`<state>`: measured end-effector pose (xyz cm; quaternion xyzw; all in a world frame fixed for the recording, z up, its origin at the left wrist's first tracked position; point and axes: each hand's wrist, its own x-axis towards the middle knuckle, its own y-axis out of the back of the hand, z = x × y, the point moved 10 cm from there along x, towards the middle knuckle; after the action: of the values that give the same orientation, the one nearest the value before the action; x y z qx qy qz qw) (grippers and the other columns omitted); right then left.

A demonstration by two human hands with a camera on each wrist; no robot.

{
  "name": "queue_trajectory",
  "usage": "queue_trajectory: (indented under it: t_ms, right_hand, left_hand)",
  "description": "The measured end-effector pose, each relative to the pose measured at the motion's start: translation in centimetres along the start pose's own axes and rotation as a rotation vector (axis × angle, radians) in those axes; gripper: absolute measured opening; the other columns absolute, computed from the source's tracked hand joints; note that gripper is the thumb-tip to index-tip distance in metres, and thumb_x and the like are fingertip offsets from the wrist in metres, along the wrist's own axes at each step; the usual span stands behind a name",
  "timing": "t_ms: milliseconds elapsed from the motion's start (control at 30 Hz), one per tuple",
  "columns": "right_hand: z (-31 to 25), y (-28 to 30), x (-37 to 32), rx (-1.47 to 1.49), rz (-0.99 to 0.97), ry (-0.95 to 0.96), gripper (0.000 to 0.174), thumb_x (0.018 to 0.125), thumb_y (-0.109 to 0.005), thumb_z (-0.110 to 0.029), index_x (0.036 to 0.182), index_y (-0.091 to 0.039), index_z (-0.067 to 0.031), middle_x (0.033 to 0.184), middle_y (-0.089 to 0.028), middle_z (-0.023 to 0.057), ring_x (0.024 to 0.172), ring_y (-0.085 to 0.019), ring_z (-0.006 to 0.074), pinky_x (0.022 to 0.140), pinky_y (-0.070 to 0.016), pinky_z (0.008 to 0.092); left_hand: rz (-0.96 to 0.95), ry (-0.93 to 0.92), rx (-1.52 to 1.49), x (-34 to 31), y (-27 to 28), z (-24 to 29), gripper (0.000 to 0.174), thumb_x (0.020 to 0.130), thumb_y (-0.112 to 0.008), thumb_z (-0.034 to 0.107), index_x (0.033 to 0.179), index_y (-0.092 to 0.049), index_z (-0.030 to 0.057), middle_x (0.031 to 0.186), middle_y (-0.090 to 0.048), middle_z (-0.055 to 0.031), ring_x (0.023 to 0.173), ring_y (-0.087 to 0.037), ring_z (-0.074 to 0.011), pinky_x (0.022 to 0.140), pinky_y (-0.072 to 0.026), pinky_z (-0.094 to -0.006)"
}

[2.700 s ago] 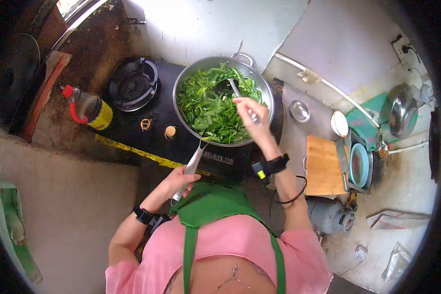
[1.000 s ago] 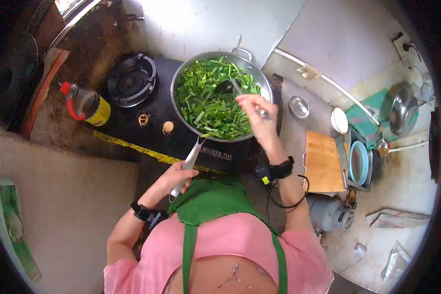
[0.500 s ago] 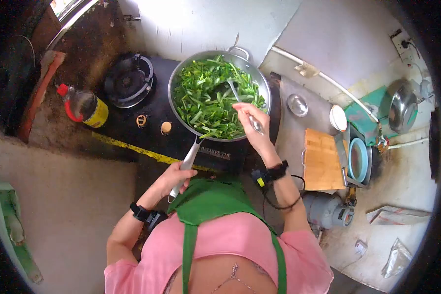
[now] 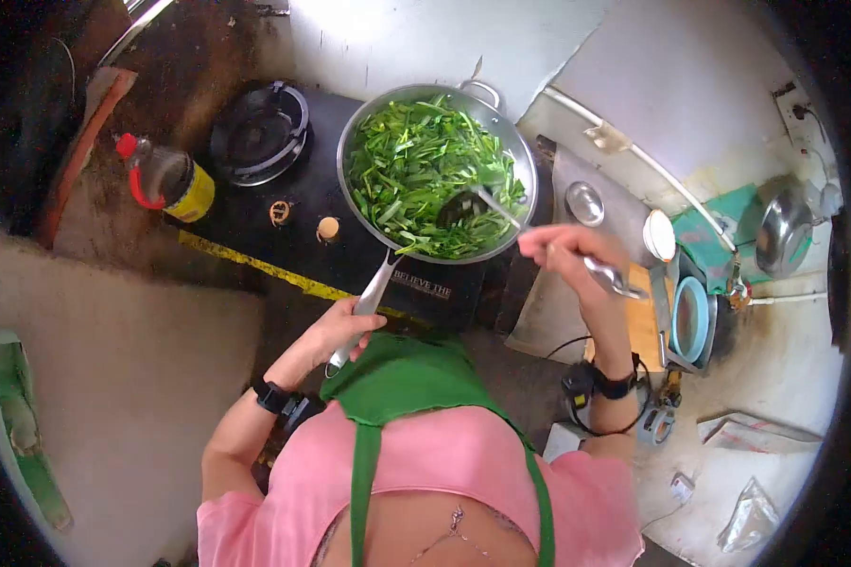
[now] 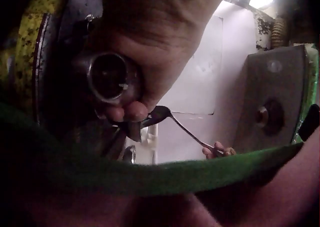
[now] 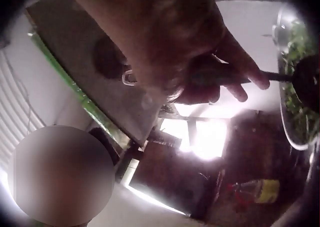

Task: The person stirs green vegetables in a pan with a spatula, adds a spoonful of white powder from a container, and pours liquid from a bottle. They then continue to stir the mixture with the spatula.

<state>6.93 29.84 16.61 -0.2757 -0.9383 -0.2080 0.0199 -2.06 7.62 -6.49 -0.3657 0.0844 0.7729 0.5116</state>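
Observation:
A wide steel pan [image 4: 344,176] on the black stove holds a heap of chopped green leaves [image 4: 421,165]. My left hand [image 4: 338,333] grips the pan's long handle [image 4: 375,289], whose round end [image 5: 108,77] faces the left wrist camera. My right hand [image 4: 581,260] holds the steel handle of a ladle [image 4: 503,210] beyond the pan's right rim. The ladle's dark bowl [image 4: 461,209] lies among the leaves at the pan's lower right. In the right wrist view, the fingers of my right hand [image 6: 200,66] wrap the ladle handle.
An empty burner [image 4: 259,134] and a bottle with a red cap [image 4: 165,180] stand left of the pan. To the right are a small metal bowl [image 4: 584,203], a white bowl [image 4: 659,235], a wooden board [image 4: 641,326], a knife and a blue basin [image 4: 690,319].
My right hand has moved right, out past the pan's rim, and the ladle bowl has gone from the upper middle of the leaves to the lower right. My left hand keeps its grip.

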Motion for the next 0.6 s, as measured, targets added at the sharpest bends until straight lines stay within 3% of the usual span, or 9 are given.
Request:
queue_trajectory:
  t_ms: [67,100,133,200,300,400,467,500,600]
  right_hand:
    - [0.2,-1.6,-0.8,-0.006,-0.099,-0.044,0.014,0.086,-0.058,-0.01,0.09,-0.068,-0.0019,0.082,-0.068,0.0029,0.071,-0.057,0.0053,0.064,-0.0439,0.0194]
    - [1.3,-2.8,-0.6,-0.025,-0.049,0.059,0.013,0.086,-0.059,-0.01,0.091,-0.068,-0.0022,0.08,-0.066,0.0012,0.067,-0.054,0.0039,0.061,-0.0421,0.0191]
    - [2.6,-4.1,-0.1,-0.036,-0.032,-0.053,0.013,0.086,-0.058,-0.008,0.092,-0.068,-0.0021,0.079,-0.065,0.0001,0.065,-0.051,0.0038,0.059,-0.0405,0.0189]
    - [6.5,-5.2,1.8,0.023,0.028,-0.026,0.012,0.086,-0.058,-0.007,0.092,-0.068,-0.0018,0.078,-0.065,-0.0001,0.065,-0.051,0.0031,0.059,-0.0401,0.0185]
    - [6.0,-5.1,3.8,0.069,0.048,0.049,0.013,0.088,-0.056,-0.006,0.093,-0.067,-0.001,0.082,-0.066,0.0016,0.066,-0.052,0.0043,0.06,-0.0409,0.0186]
    - [3.9,-5.2,3.8,0.28,0.107,0.033,0.015,0.088,-0.056,-0.009,0.095,-0.066,-0.0007,0.086,-0.067,0.0043,0.069,-0.056,0.0065,0.063,-0.044,0.0203]
    - [5.6,-7.7,3.1,0.304,-0.039,0.032,0.02,0.091,-0.05,-0.012,0.092,-0.063,0.004,0.098,-0.066,0.0128,0.091,-0.062,0.0174,0.08,-0.0486,0.028]
    - [6.4,-8.1,2.0,0.307,-0.069,-0.01,0.02,0.09,-0.051,-0.011,0.089,-0.063,0.005,0.099,-0.065,0.0137,0.091,-0.062,0.0188,0.081,-0.0486,0.0299]
    - [4.6,-4.3,-0.1,0.006,-0.124,0.017,0.016,0.088,-0.056,-0.011,0.092,-0.066,0.0007,0.092,-0.067,0.0083,0.082,-0.061,0.0129,0.075,-0.048,0.0249]
  left_hand:
    - [-0.004,0.013,0.006,-0.1,-0.1,-0.2,0.024,0.081,-0.064,0.019,0.086,-0.046,0.0032,0.054,-0.049,-0.0022,0.038,-0.046,-0.0114,0.034,-0.0375,-0.0256]
    - [-0.001,0.013,0.008,-0.1,0.0,-0.2,0.024,0.081,-0.064,0.019,0.086,-0.046,0.0031,0.055,-0.049,-0.0022,0.038,-0.046,-0.0113,0.034,-0.0374,-0.0257]
    - [0.002,0.012,0.01,-0.1,0.0,-0.1,0.024,0.081,-0.063,0.019,0.086,-0.046,0.0029,0.055,-0.049,-0.0022,0.038,-0.046,-0.0113,0.034,-0.0372,-0.0257]
    - [0.005,-0.004,0.018,-0.1,-0.1,-0.2,0.023,0.081,-0.063,0.018,0.087,-0.047,0.0029,0.055,-0.049,-0.0021,0.038,-0.046,-0.0112,0.034,-0.0372,-0.0255]
    - [0.015,-0.023,0.023,0.0,0.0,0.1,0.023,0.082,-0.063,0.018,0.088,-0.047,0.0027,0.056,-0.049,-0.002,0.039,-0.046,-0.011,0.035,-0.0372,-0.0252]
    - [0.014,-0.007,0.022,0.0,-0.1,-0.3,0.024,0.082,-0.063,0.018,0.089,-0.047,0.0025,0.055,-0.049,-0.0021,0.038,-0.046,-0.0111,0.035,-0.0373,-0.0251]
    - [0.006,-0.006,0.026,0.1,0.0,-0.3,0.024,0.082,-0.063,0.018,0.089,-0.047,0.0025,0.055,-0.05,-0.0022,0.038,-0.046,-0.0112,0.034,-0.0373,-0.0251]
    - [0.008,-0.007,0.035,0.1,0.0,-0.3,0.024,0.082,-0.063,0.018,0.089,-0.047,0.0024,0.055,-0.049,-0.0023,0.038,-0.046,-0.0113,0.034,-0.0372,-0.0253]
    - [0.007,-0.007,0.023,0.2,0.0,-0.4,0.023,0.082,-0.064,0.018,0.088,-0.047,0.0026,0.054,-0.049,-0.0025,0.037,-0.046,-0.0116,0.034,-0.037,-0.0256]
